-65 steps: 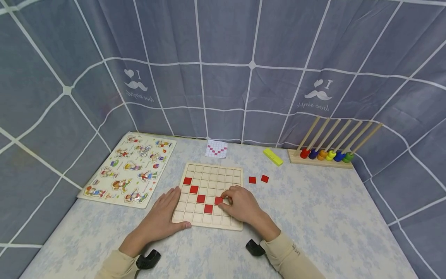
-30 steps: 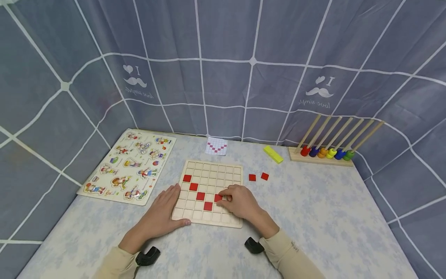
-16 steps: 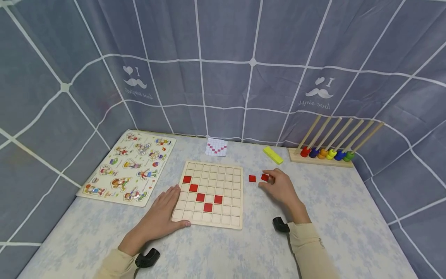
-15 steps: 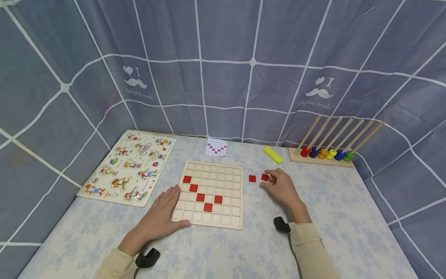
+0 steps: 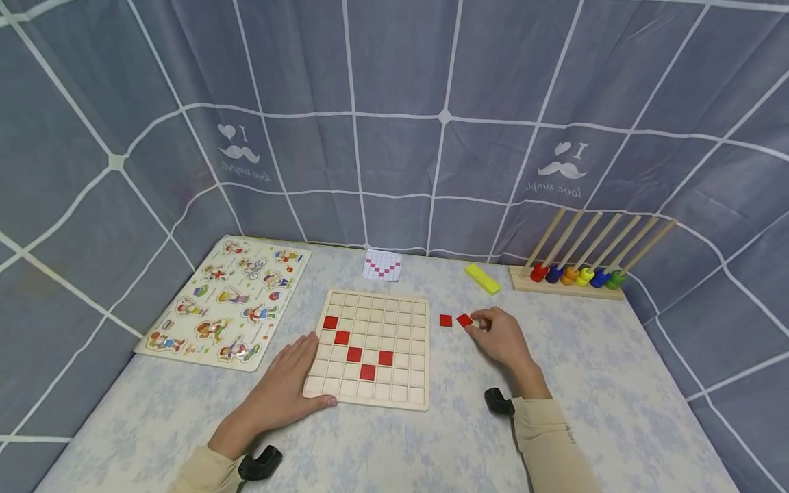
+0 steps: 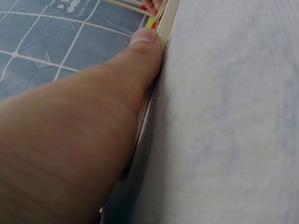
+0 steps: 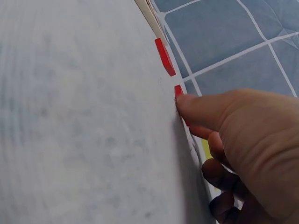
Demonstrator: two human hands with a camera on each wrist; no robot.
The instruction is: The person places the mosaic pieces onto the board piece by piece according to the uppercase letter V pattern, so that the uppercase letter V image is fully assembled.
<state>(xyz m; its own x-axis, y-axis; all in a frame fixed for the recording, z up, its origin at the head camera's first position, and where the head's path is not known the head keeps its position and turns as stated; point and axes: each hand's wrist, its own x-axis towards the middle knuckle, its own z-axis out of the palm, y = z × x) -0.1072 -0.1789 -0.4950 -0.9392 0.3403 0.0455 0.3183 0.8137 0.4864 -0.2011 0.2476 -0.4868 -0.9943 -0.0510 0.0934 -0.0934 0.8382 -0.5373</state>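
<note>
In the head view my left hand (image 5: 282, 385) rests along the left edge of a wooden grid board (image 5: 403, 375), fingers straight, thumb at its front edge. Several red square tiles (image 5: 367, 372) sit in the board's cells in a lopsided V. Right of the board, my right hand (image 5: 502, 337) pinches a red tile (image 5: 464, 320) between thumb and finger at the table. Another red tile (image 5: 446, 320) lies just left of it. The right wrist view shows the thumb against the pinched tile (image 7: 178, 90), partly covering it. In the left wrist view my thumb touches the board's side.
Behind the board lies a pattern card (image 5: 381, 265) with a printed V. A yellow block (image 5: 482, 279) is at the back, near a wooden peg stand (image 5: 567, 290) with coloured beads. At the left lies a picture puzzle board (image 5: 246, 322). Tiled-pattern curtains (image 5: 394, 150) surround the table.
My right hand has let go of a red tile on the board and moved right to a loose tile, which it now pinches and has turned slightly. The left hand has stayed put.
</note>
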